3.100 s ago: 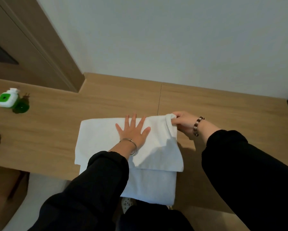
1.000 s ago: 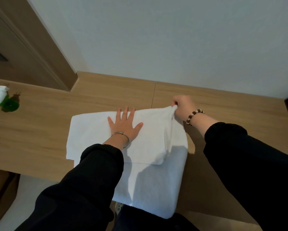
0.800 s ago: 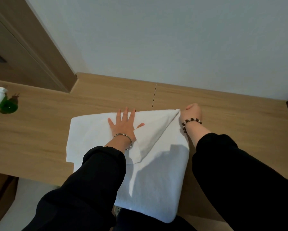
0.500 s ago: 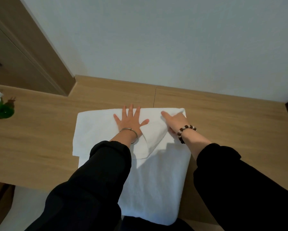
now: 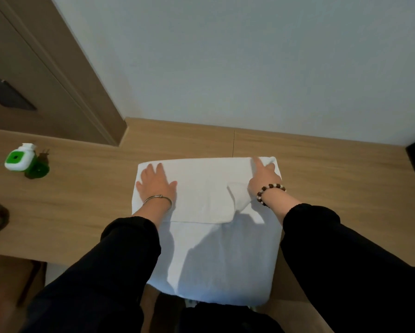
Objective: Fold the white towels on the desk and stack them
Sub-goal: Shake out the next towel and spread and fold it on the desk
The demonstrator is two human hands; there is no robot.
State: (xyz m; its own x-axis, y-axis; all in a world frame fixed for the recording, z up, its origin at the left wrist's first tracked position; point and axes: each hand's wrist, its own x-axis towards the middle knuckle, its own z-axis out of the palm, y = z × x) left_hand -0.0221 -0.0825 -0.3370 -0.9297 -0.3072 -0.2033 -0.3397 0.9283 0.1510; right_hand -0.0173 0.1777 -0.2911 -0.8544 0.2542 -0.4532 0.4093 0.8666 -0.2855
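One white towel lies on the wooden worktop, its near end hanging over the front edge and one folded layer covering the far half. Two hands press flat on this layer: the left hand at the left edge, the right hand near the far right corner. All fingers are straight and grip nothing. One green-and-white bottle stands well apart at the left.
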